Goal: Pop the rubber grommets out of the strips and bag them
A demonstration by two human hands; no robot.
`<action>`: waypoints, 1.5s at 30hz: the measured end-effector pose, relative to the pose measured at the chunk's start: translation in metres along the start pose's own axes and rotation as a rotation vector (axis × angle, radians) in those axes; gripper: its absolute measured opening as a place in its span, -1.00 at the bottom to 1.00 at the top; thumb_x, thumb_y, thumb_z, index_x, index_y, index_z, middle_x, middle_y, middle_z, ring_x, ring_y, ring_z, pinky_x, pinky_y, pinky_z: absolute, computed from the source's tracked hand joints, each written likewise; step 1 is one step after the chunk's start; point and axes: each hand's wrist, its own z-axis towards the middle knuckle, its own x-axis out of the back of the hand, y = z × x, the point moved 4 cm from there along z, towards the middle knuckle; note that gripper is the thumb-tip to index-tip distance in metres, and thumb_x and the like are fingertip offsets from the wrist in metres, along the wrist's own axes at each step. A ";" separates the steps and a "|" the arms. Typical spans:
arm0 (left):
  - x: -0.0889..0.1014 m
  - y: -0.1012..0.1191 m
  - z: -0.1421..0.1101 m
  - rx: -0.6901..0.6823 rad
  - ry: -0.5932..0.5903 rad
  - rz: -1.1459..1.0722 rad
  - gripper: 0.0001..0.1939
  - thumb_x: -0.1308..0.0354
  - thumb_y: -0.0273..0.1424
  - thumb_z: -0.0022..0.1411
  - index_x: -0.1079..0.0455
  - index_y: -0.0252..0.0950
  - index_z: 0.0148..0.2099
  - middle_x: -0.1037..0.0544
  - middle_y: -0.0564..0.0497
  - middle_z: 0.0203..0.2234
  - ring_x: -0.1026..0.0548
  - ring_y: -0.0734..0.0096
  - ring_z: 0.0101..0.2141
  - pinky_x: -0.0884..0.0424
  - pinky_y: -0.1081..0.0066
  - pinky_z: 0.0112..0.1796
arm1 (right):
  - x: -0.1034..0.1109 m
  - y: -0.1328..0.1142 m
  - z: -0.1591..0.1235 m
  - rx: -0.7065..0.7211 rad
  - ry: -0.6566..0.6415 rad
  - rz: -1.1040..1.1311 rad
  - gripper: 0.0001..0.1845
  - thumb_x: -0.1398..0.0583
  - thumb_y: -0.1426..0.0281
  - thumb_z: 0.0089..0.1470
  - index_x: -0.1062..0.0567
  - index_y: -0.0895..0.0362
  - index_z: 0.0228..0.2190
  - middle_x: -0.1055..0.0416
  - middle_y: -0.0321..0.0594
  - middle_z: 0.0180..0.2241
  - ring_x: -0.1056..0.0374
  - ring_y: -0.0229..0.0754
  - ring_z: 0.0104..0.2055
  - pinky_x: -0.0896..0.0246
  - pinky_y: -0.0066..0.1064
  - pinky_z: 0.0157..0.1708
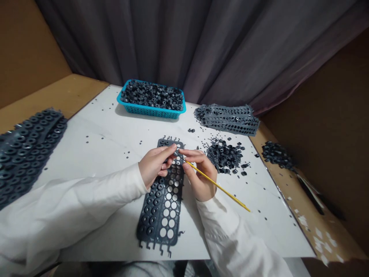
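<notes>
A thin yellow stick (219, 187) is being pinched firmly by the right hand (201, 176), its tip being held close above the dark grey perforated mat (163, 204), while the left hand (156, 164) is being curled nearly shut at the mat's top end, its hold hidden.

A loose white top covers both arms; the left sleeve (57, 204) creases heavily, the right sleeve (227, 227) puckers. The left hand (155, 163) and right hand (200, 177) are bare.
</notes>
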 end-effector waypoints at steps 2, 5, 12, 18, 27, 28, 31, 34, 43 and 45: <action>0.000 0.001 0.000 -0.020 0.002 0.033 -0.56 -0.28 -0.06 -0.05 -0.31 -0.36 -0.44 -0.19 0.15 -0.65 -0.08 0.71 -0.67 0.10 0.68 -0.70 | 0.001 -0.002 0.000 0.021 0.008 -0.006 -0.91 -0.20 0.46 0.05 -0.42 0.04 -0.35 -0.50 -0.21 -0.17 -0.38 -0.10 -0.07 -0.21 -0.07 -0.03; 0.000 0.002 -0.001 -0.027 -0.002 0.069 -0.55 -0.26 -0.04 -0.03 -0.31 -0.37 -0.45 -0.18 0.15 -0.65 -0.07 0.71 -0.66 0.10 0.67 -0.69 | 0.002 -0.005 0.002 0.057 -0.002 -0.026 -0.89 -0.21 0.49 0.04 -0.42 0.03 -0.36 -0.50 -0.23 -0.14 -0.38 -0.09 -0.06 -0.17 -0.05 0.01; -0.003 -0.001 -0.002 0.002 -0.027 0.059 -0.55 -0.26 -0.04 -0.04 -0.33 -0.36 -0.38 -0.21 0.14 -0.63 -0.04 0.72 -0.67 0.12 0.67 -0.68 | 0.002 -0.007 0.002 0.103 -0.025 -0.033 -0.86 -0.21 0.50 0.03 -0.43 0.01 -0.35 -0.52 -0.26 -0.15 -0.38 -0.09 -0.06 -0.18 -0.01 0.02; -0.004 -0.001 -0.003 0.010 -0.029 0.053 -0.56 -0.27 -0.06 -0.05 -0.30 -0.36 -0.44 -0.21 0.15 -0.65 -0.03 0.72 -0.68 0.13 0.65 -0.69 | 0.003 -0.006 0.002 0.102 -0.011 -0.038 -0.88 -0.21 0.47 0.02 -0.43 0.01 -0.36 -0.54 -0.25 -0.22 -0.40 -0.08 -0.10 -0.23 0.00 -0.01; -0.005 0.000 -0.003 0.004 -0.053 0.067 -0.57 -0.27 -0.07 -0.06 -0.30 -0.35 -0.43 -0.20 0.15 -0.65 -0.03 0.72 -0.67 0.12 0.66 -0.69 | 0.003 -0.008 0.003 0.105 0.016 0.003 -0.86 -0.20 0.50 0.04 -0.44 0.01 -0.34 -0.54 -0.25 -0.24 -0.41 -0.10 -0.14 -0.25 -0.06 -0.06; -0.005 0.000 -0.003 -0.001 -0.055 0.073 -0.57 -0.27 -0.07 -0.06 -0.30 -0.35 -0.43 -0.20 0.15 -0.65 -0.04 0.71 -0.67 0.11 0.67 -0.69 | 0.004 -0.008 0.004 0.103 0.024 0.006 -0.86 -0.20 0.50 0.04 -0.44 0.02 -0.34 -0.54 -0.25 -0.25 -0.41 -0.11 -0.14 -0.25 -0.07 -0.06; -0.004 0.000 -0.003 -0.021 -0.066 0.099 -0.58 -0.25 -0.07 -0.03 -0.30 -0.35 -0.44 -0.20 0.15 -0.65 -0.05 0.70 -0.66 0.10 0.66 -0.68 | 0.005 -0.007 0.004 0.096 0.044 0.004 -0.88 -0.20 0.49 0.05 -0.43 0.03 -0.35 -0.54 -0.23 -0.25 -0.42 -0.11 -0.15 -0.25 -0.09 -0.07; -0.003 0.001 -0.003 -0.057 -0.089 0.129 -0.58 -0.23 -0.05 0.00 -0.32 -0.35 -0.43 -0.21 0.14 -0.64 -0.08 0.68 -0.65 0.07 0.66 -0.67 | 0.003 -0.008 0.003 0.089 0.057 0.006 -0.90 -0.19 0.48 0.06 -0.42 0.04 -0.36 -0.54 -0.22 -0.26 -0.42 -0.12 -0.16 -0.25 -0.10 -0.07; 0.017 0.008 0.023 -0.102 0.021 0.054 -0.65 -0.23 -0.16 -0.07 -0.36 -0.38 -0.42 -0.24 0.12 -0.67 -0.06 0.68 -0.69 0.07 0.65 -0.71 | 0.068 0.006 0.032 0.058 0.359 -0.279 -0.96 -0.19 0.42 0.04 -0.44 0.11 -0.38 -0.51 -0.18 -0.28 -0.43 -0.12 -0.17 -0.29 -0.22 -0.16; 0.026 0.012 0.036 -0.108 0.087 0.048 -0.70 -0.21 -0.22 -0.13 -0.34 -0.38 -0.45 -0.22 0.13 -0.69 -0.05 0.68 -0.70 0.08 0.65 -0.72 | 0.109 0.018 0.037 -0.015 0.543 -0.519 -0.87 -0.17 0.35 0.04 -0.47 0.14 -0.37 -0.49 -0.18 -0.32 -0.40 -0.14 -0.24 -0.25 -0.28 -0.20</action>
